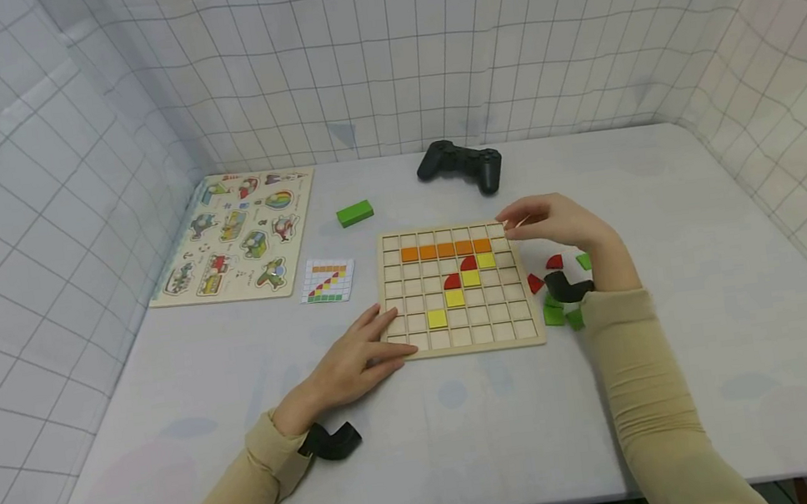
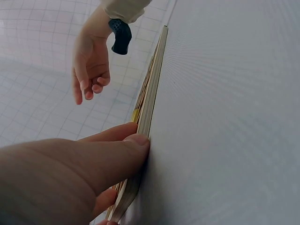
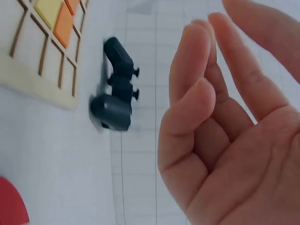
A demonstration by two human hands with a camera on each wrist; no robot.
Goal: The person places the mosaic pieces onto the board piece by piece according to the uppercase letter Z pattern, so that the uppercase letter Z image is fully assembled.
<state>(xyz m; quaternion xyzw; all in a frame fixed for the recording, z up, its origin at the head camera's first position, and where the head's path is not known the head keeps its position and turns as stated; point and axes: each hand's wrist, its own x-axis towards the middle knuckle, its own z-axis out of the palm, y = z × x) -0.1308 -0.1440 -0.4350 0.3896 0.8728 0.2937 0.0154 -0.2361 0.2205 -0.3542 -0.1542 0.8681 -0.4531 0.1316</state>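
A wooden grid board (image 1: 409,293) lies on the table. A row of orange squares (image 1: 446,250) sits near its top, with several yellow squares (image 1: 438,318) stepping down leftward and two red rounded pieces (image 1: 452,281) beside them. My left hand (image 1: 352,359) rests at the board's near left corner, its fingers fairly straight and spread. In the left wrist view the thumb (image 2: 137,141) presses against the board's edge. My right hand (image 1: 554,221) hovers by the far right corner. The right wrist view shows its fingers (image 3: 187,61) loosely bent with nothing between them.
Loose red pieces (image 1: 554,262) and green pieces (image 1: 553,314) lie right of the board, partly behind the right wrist's black strap. Left are a pattern card (image 1: 328,280) and a picture puzzle board (image 1: 235,235). Behind stand a green block (image 1: 355,213) and a black game controller (image 1: 459,163).
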